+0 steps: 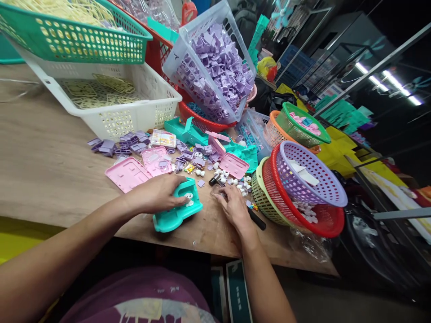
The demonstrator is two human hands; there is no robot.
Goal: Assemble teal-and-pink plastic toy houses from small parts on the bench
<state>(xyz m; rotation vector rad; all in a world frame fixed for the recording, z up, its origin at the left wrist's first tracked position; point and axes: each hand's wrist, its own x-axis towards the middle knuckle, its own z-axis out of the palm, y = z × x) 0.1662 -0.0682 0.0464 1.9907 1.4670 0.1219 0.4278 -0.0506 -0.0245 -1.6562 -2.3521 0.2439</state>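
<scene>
My left hand (pixel 158 194) rests on top of a teal plastic toy case (pixel 178 207) near the table's front edge, fingers curled over it and holding it down. A small white piece sits on the case by my fingertips. My right hand (pixel 233 205) lies just to the right, fingers bent down among small white and clear bits on the wood; what it pinches I cannot make out. A black marker (pixel 256 219) lies beside that hand. Pink lids (pixel 129 173) and loose purple parts (pixel 117 146) lie beyond the case.
A wooden table (pixel 43 170) carries a white basket (pixel 111 101), a green basket (pixel 74 36) stacked on it, and a tilted clear crate of purple parts (pixel 215 63). Nested round baskets (pixel 303 188) stand at the right edge. Teal cases (pixel 188 132) lie behind.
</scene>
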